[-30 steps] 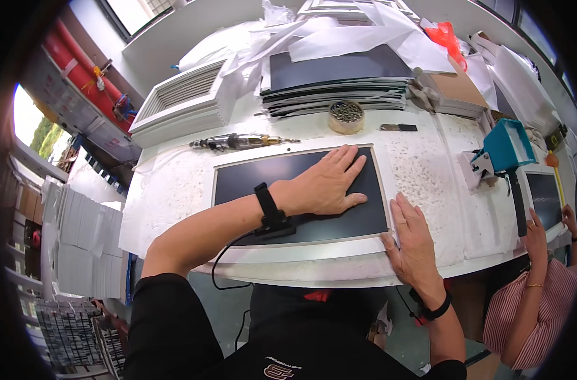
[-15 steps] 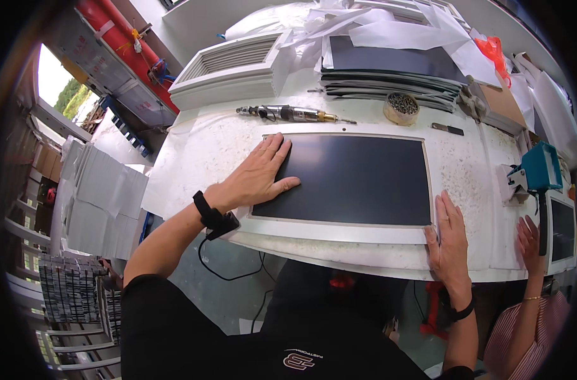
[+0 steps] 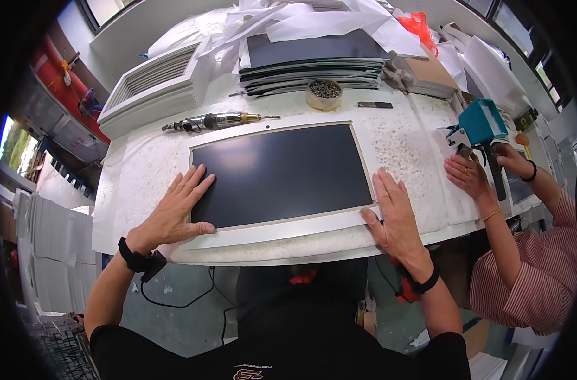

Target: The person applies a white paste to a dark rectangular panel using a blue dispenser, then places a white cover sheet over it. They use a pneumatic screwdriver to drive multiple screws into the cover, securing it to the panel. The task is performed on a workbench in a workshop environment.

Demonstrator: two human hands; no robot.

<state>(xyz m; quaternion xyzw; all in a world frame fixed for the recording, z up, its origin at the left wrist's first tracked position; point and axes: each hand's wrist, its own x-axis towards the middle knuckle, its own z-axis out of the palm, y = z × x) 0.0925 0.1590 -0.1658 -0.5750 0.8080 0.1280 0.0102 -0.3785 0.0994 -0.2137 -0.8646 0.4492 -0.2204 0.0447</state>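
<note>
A dark, smooth panel [image 3: 282,174] lies flat inside a white rectangular frame [image 3: 294,231] on the table in front of me. My left hand [image 3: 179,206] rests at the frame's left side, fingers spread, its tips reaching onto the dark panel and its thumb near the lower left corner. At the lower right corner, my right hand [image 3: 395,215] lies with fingers stretched out along the frame's right edge. Neither hand grips anything. Beyond the frame lie a pneumatic screwdriver [image 3: 222,120] and a round tub of screws [image 3: 324,95].
At the back stand stacked dark panels [image 3: 314,73] and white louvred frames [image 3: 155,79]. A small dark flat tool [image 3: 374,104] lies right of the tub. On the right, a co-worker's hands [image 3: 469,176] are at a teal-headed tool [image 3: 481,125]. White sheets [image 3: 60,247] are stacked far left.
My view has turned to the right. My left hand has slid nearer along the frame's left side. The co-worker's second hand has come into view at the teal-headed tool.
</note>
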